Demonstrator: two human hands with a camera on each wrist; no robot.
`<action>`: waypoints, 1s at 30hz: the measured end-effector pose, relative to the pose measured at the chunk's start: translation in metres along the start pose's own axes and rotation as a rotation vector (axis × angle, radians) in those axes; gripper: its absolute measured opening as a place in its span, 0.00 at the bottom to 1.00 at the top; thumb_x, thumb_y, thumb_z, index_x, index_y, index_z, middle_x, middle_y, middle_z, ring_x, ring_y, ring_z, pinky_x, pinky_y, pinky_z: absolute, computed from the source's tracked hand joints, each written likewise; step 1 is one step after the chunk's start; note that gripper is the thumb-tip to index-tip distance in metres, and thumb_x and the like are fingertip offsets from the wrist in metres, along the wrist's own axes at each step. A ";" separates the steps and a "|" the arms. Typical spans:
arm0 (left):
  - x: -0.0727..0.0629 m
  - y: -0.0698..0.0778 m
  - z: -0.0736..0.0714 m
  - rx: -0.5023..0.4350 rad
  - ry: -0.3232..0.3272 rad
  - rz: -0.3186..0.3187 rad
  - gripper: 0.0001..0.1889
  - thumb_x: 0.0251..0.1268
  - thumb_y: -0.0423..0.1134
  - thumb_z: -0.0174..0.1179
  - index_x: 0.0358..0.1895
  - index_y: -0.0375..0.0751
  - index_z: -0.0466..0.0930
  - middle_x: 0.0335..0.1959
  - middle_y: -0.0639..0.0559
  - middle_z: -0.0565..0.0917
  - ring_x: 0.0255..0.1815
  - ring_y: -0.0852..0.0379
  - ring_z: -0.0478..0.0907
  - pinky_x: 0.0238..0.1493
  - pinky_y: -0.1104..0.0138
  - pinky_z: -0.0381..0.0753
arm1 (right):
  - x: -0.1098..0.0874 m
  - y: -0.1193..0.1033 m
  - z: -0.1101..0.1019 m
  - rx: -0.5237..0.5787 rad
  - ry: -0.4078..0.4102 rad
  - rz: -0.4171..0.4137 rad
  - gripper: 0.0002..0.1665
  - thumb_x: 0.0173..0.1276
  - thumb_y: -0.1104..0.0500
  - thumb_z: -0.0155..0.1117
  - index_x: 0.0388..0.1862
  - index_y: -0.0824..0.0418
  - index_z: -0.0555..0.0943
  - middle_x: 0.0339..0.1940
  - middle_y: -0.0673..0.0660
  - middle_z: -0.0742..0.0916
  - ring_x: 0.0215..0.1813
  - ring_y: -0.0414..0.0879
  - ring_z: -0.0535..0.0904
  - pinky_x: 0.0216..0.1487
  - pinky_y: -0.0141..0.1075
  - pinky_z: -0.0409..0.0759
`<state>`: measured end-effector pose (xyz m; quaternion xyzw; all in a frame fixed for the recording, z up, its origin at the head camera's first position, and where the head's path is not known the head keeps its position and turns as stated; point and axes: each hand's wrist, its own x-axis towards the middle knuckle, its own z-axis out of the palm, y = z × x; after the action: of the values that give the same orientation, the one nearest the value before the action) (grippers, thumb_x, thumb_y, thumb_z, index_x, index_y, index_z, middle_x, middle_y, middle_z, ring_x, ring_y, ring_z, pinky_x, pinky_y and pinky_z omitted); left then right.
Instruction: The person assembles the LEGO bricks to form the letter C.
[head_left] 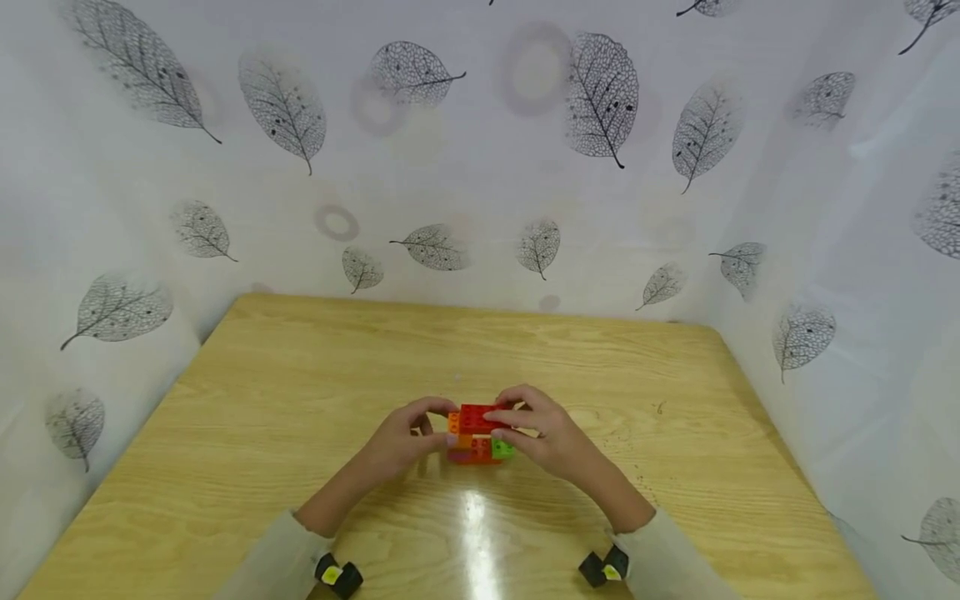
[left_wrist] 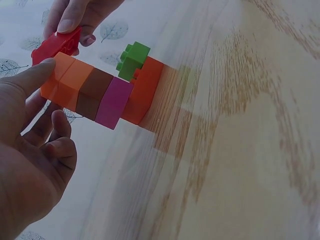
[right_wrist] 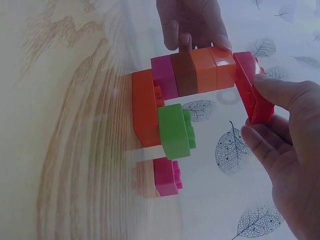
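Note:
A small toy-brick build stands on the table: a long orange-red base brick (right_wrist: 144,107) with a green brick (right_wrist: 174,131) on one end. On its other end rises a column of a purple brick (right_wrist: 164,76), a brown brick (right_wrist: 184,74) and orange bricks (right_wrist: 205,70). My left hand (head_left: 401,442) pinches the top of this column at the orange bricks. In my right hand (head_left: 551,429) a red brick (right_wrist: 252,90) is held by thumb and fingers. It tilts against or just above the column's top; whether they are joined, I cannot tell.
A separate pink brick (right_wrist: 166,177) sits on the table beyond the green brick's side. The wooden table (head_left: 300,358) is enclosed by pale leaf-patterned cloth (head_left: 480,167) at the back and sides. Dark wrist straps (head_left: 339,575) show near the front.

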<state>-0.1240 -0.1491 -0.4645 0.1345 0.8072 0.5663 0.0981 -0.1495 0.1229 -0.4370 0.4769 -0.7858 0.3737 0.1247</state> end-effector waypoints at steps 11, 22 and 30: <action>-0.003 0.004 0.000 -0.006 0.007 -0.012 0.21 0.64 0.47 0.69 0.60 0.57 0.79 0.57 0.52 0.80 0.33 0.53 0.73 0.26 0.67 0.73 | 0.001 0.001 0.001 -0.086 0.011 -0.075 0.19 0.60 0.66 0.75 0.51 0.62 0.88 0.52 0.62 0.83 0.49 0.48 0.80 0.41 0.26 0.79; -0.001 0.002 0.000 0.010 -0.005 0.009 0.21 0.65 0.49 0.69 0.61 0.58 0.79 0.54 0.53 0.81 0.33 0.53 0.74 0.27 0.68 0.73 | 0.005 0.000 -0.004 -0.131 -0.002 -0.146 0.22 0.54 0.70 0.78 0.50 0.63 0.88 0.51 0.61 0.83 0.46 0.47 0.78 0.39 0.31 0.80; -0.001 0.001 -0.001 -0.005 -0.003 0.001 0.21 0.65 0.49 0.69 0.60 0.57 0.80 0.56 0.51 0.81 0.33 0.53 0.73 0.25 0.67 0.73 | 0.008 -0.002 -0.006 -0.145 -0.001 -0.198 0.21 0.54 0.70 0.77 0.49 0.64 0.88 0.50 0.61 0.83 0.46 0.48 0.78 0.38 0.32 0.80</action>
<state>-0.1231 -0.1496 -0.4634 0.1355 0.8057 0.5680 0.0992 -0.1533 0.1211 -0.4279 0.5421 -0.7598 0.3017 0.1946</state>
